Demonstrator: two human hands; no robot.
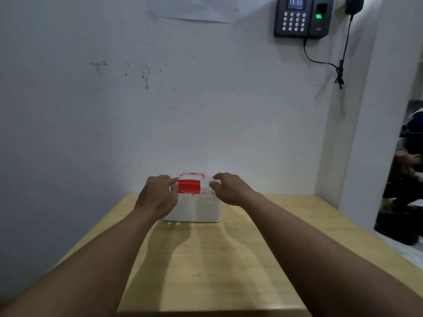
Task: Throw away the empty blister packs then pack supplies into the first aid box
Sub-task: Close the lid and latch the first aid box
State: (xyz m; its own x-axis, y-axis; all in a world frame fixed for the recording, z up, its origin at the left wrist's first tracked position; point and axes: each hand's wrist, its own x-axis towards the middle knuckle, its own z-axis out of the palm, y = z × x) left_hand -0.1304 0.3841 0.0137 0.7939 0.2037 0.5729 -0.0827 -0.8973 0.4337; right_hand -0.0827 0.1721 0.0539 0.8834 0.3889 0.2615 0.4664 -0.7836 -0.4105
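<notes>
A white first aid box with a clear lid, a red handle and a red front latch stands at the far end of the wooden table, close to the wall. My left hand rests on the lid's left side, thumb and fingers pinching its edge beside the latch. My right hand grips the lid's right corner with curled fingers. The lid appears down on the box. Some pale contents show faintly through the lid. No blister packs are in view.
A white wall stands right behind the box. A black keypad device with a cable hangs high on the wall at right. A person sits beyond the table's right side, past a wall corner.
</notes>
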